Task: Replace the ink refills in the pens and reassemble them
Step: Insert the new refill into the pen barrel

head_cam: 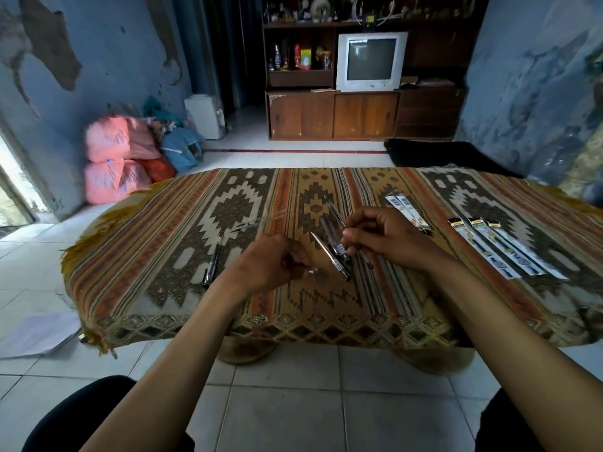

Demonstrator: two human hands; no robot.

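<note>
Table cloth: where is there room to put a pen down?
Bare cloth lies left of the lone black pen, and along the near edge below both hands. It is crowded around the middle pens and the refill packets on the right.

No text can be read. The refill packets [504,247] on the worktop [163,223] carry printed labels, and the pens [331,256] bear small markings, but all are too small and blurred to make out. The television [372,62] shows an illegible line on its screen.
</note>
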